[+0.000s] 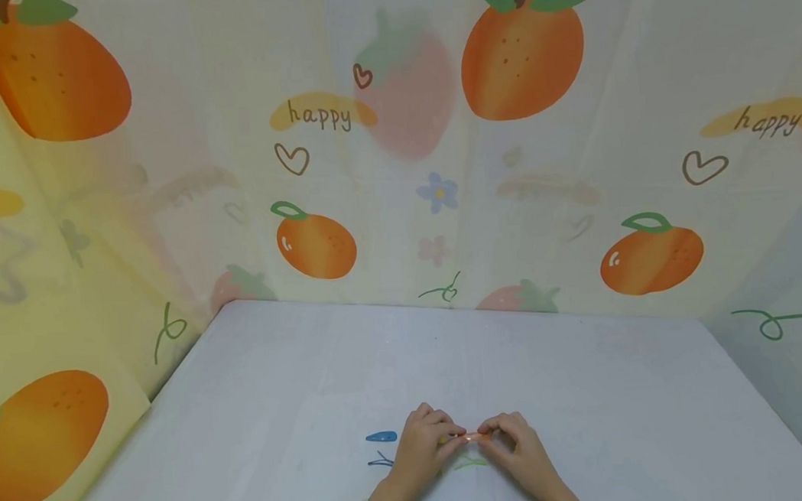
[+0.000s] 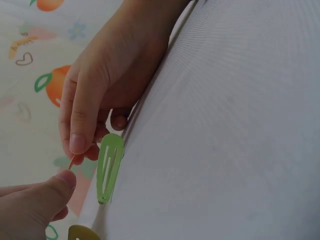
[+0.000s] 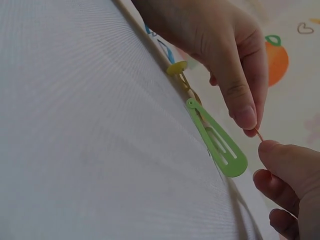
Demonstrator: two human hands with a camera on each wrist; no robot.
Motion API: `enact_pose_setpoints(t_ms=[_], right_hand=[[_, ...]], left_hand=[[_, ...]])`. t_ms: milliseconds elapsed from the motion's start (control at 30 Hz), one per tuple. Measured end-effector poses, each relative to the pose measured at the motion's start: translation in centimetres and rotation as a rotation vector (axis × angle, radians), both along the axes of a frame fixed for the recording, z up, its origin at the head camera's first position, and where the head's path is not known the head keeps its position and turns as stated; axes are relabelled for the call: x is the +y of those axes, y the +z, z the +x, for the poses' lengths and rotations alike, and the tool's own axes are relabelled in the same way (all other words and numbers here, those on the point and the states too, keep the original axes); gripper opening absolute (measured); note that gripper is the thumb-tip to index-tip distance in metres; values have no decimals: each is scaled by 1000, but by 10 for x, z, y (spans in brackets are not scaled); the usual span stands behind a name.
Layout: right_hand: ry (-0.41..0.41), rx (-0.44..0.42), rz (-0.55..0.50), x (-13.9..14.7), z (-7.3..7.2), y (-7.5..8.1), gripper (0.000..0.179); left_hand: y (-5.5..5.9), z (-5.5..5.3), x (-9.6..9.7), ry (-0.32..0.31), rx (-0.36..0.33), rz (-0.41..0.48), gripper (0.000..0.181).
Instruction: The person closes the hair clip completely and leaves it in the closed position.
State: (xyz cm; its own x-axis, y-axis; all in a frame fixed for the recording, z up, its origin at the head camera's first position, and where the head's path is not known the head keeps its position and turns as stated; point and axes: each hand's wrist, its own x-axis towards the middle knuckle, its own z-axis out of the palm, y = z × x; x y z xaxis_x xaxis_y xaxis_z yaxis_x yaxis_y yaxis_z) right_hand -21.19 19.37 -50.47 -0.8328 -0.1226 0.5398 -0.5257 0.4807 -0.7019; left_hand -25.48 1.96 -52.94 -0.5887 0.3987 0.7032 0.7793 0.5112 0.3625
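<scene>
Both hands pinch a small shiny orange hair clip [image 1: 470, 436] between thumb and fingertips, one at each end. My left hand [image 1: 422, 441] holds its left end and my right hand [image 1: 519, 446] its right end. From the wrist views only a thin orange edge shows between the thumbs. Close by lies a green snap hair clip [image 2: 110, 167], also seen beside the fingers in the right wrist view. A yellow hair clip [image 3: 177, 67] is partly covered by the left hand in the head view. Thin green strands [image 1: 470, 461] lie just below the hands.
Left of the left hand, a blue hair clip [image 1: 381, 436] lies above thin blue strands [image 1: 381, 460], partly covered by the hand. All rest on a white table [image 1: 280, 411]. Fruit-printed curtains [image 1: 386, 228] stand around its back and sides.
</scene>
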Motion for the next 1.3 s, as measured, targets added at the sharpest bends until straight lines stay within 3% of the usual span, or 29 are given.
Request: enact_pose_setpoints(t_ms=[167, 267, 467, 733, 967, 1300], right_hand=[[-42, 49, 41, 5, -9, -21, 23], [-51, 71, 65, 7, -11, -25, 23], [-50, 80, 82, 8, -12, -27, 20], [-86, 70, 117, 9, -13, -29, 21], [-91, 74, 131, 8, -13, -28, 22], [-88, 29, 126, 7, -12, -26, 21]], left_hand=[[1, 0, 0, 11, -39, -9, 9], [0, 0, 0, 23, -61, -17, 9], [1, 1, 0, 37, -78, -35, 8], [0, 1, 0, 57, -51, -47, 5], [0, 1, 0, 95, -87, -17, 6], [1, 2, 0, 101, -85, 18, 9]])
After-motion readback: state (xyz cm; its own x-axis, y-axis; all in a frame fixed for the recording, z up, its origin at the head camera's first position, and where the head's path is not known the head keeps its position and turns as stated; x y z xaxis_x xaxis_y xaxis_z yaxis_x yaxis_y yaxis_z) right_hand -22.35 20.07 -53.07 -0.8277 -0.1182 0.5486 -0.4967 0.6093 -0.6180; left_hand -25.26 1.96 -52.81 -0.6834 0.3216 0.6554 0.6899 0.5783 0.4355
